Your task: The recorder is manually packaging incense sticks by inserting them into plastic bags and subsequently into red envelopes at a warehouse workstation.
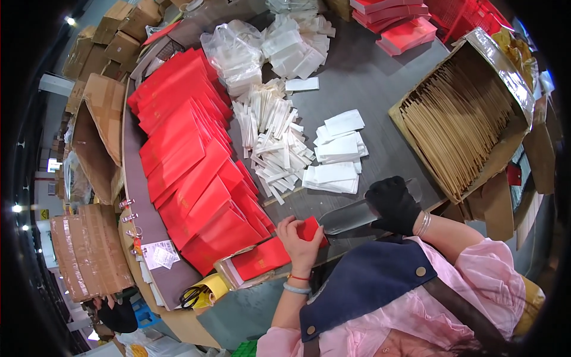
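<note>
My bare left hand (299,245) is closed around the end of a red paper packet (310,228) near the table's front edge. In a black glove, my right hand (392,205) is curled over a clear plastic sleeve (348,218), whose left end reaches the red packet. More red packets (260,260) lie in a shallow cardboard tray (228,273) left of my left hand. Beyond my hands sit small stacks of white folded slips (334,177) and a loose heap of narrow white strips (279,152).
Overlapping red envelopes (190,160) cover the table's left side. Bagged white pieces (235,50) lie farther back. An open carton of brown cardboard sheets (455,122) stands at right; red stacks (404,35) are behind. Yellow-wrapped scissors (205,293) lie at the front left edge.
</note>
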{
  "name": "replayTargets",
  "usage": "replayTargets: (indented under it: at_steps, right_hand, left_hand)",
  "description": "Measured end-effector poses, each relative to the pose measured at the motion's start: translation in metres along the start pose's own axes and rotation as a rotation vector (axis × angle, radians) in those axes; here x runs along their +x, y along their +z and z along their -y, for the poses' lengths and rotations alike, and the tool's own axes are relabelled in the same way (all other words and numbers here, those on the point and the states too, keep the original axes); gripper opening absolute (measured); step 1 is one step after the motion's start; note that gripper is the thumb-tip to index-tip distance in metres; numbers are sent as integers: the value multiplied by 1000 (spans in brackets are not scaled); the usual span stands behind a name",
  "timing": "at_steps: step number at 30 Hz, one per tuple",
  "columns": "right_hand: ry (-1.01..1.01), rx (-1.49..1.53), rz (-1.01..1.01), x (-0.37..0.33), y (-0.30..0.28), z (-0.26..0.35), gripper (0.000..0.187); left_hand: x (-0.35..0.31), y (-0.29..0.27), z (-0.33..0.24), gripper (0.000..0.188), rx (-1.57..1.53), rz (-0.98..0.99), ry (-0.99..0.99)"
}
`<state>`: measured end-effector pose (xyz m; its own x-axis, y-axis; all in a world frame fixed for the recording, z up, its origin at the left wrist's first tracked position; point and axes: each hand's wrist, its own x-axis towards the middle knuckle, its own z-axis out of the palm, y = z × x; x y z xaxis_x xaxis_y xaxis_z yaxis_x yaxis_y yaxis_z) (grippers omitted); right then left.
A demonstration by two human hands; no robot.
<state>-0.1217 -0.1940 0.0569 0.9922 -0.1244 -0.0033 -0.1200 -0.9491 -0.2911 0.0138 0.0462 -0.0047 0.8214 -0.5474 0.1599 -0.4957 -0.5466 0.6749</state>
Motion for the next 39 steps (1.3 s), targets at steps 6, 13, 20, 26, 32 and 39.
replayTargets:
  at_steps: [6, 13, 20, 26, 32, 39]
  right_hand:
    - [-136, 100, 157, 41, 40, 49, 53]
    - [90, 179, -423, 0, -2, -51, 52]
    - [872, -178, -599, -128, -26, -208, 35]
    - [972, -39, -372, -130, -25, -223, 31]
    - [937, -166, -385, -116, -16, -220, 25]
    - [972, -121, -351, -113, -27, -208, 17]
  left_hand:
    - [8, -3, 2, 53, -57, 76, 16]
    - [120, -7, 31, 24, 310, -7, 266]
    - [130, -23, 37, 4, 535, 63, 527]
    - [122, -40, -16, 4, 526, 144, 364]
    - [133, 11, -23, 7, 169, 131, 72]
    - [128, 34, -41, 19, 292, 199, 417]
